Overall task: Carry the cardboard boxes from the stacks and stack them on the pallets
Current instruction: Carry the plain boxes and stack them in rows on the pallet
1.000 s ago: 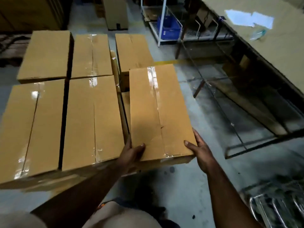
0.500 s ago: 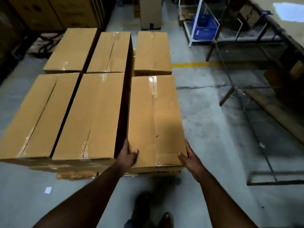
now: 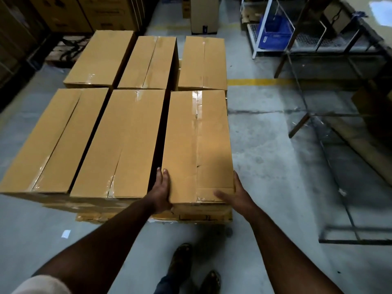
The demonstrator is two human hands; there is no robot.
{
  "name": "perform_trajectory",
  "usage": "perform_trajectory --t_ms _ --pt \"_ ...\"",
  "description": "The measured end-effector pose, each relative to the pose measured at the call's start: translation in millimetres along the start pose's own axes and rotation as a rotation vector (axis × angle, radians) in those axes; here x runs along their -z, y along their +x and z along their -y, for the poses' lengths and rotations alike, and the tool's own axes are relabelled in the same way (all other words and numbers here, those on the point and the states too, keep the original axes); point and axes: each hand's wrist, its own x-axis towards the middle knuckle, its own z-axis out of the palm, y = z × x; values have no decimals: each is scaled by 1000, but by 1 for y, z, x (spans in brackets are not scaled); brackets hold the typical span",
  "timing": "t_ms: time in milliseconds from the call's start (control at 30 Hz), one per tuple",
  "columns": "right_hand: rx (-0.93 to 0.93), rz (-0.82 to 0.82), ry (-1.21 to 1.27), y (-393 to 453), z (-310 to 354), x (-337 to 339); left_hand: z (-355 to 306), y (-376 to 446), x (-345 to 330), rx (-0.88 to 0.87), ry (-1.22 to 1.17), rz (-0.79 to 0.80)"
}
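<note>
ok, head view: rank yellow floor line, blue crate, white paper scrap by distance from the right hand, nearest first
From the right hand, on the near right corner of the box:
1. Yellow floor line: ahead, slightly right, past the boxes.
2. White paper scrap: on the floor far to the left, across both arms; close to the line, hard to call.
3. Blue crate: far ahead, right, on the rack.

The pallet under the stacked boxes (image 3: 127, 143) is hidden; the right hand (image 3: 235, 195) is motion-blurred.

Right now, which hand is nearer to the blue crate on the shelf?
Right. The right hand grips the near right corner of the box, on the blue crate side. The left hand holds the box's near left corner, farther away.
</note>
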Motion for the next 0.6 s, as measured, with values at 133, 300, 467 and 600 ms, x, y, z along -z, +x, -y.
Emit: perform_trajectory --t_ms 133,300,467,600 --pt "100 37 -190 4 -4 9 1 4 -4 -17 27 -60" --pt "155 -45 -269 -8 6 7 6 4 -7 -33 76 -94" --pt "140 -160 -302 -31 2 -5 -1 -8 -9 -45 59 -138" --pt "164 -321 -382 -62 17 -16 -12 -43 -18 -122 -26 -278"
